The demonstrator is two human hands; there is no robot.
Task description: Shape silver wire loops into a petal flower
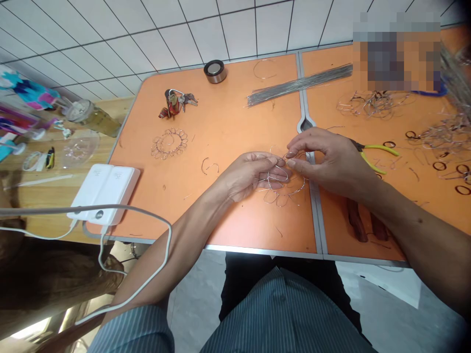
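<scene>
My left hand (253, 174) pinches a ring of looped thin wire (277, 197) over the orange table, just left of its centre seam. At the ring's upper edge, my right hand (322, 157) has thumb and forefinger closed on the wire. Silvery loops hang below both hands, and part of the ring is hidden behind my fingers. Farther left lies a similar looped wire ring (169, 143), flat on the table. Pliers with yellow handles (380, 149) rest behind my right hand, partly covered by it. Dark red handles (356, 220) of another tool show beneath my right forearm.
A bundle of straight wires (300, 84) crosses the seam at the back. Keys (174, 103) and a tape roll (215, 71) lie at the back left. Tangled wire (375, 104) and small dark rings (439, 166) spread right. A white power bank (105, 191) with cables sits left.
</scene>
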